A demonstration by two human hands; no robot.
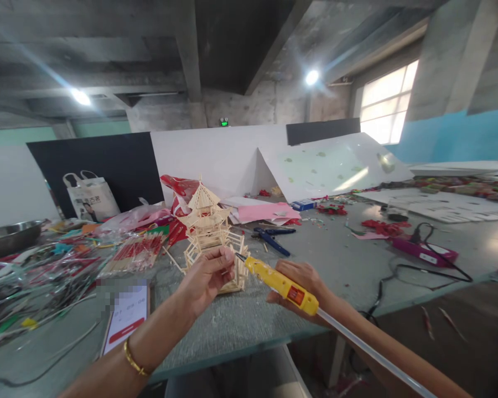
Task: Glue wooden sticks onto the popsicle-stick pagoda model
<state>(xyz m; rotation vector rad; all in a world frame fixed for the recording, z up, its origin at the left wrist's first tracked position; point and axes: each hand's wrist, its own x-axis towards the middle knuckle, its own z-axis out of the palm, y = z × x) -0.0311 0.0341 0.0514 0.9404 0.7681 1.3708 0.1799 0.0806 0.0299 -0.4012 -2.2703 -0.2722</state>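
Note:
A small pagoda model (207, 221) built of thin wooden sticks stands upright on the table, its lower front partly hidden behind my hands. In my right hand (301, 276) is a yellow hot glue gun (280, 284), with a clear glue stick (369, 351) running out of its back end. The gun's dark nozzle points left, close to the fingertips of my left hand (216, 268). Those fingers are pinched together in front of the pagoda; whatever they hold is too small or hidden to make out.
A phone (126, 315) lies left of my left forearm. Bundled sticks (135, 251) and plastic scraps spread over the left side, near a metal bowl (12, 237). Blue-handled pliers (274, 240) lie behind the gun. At right sits a purple power strip (425, 251) with a black cable.

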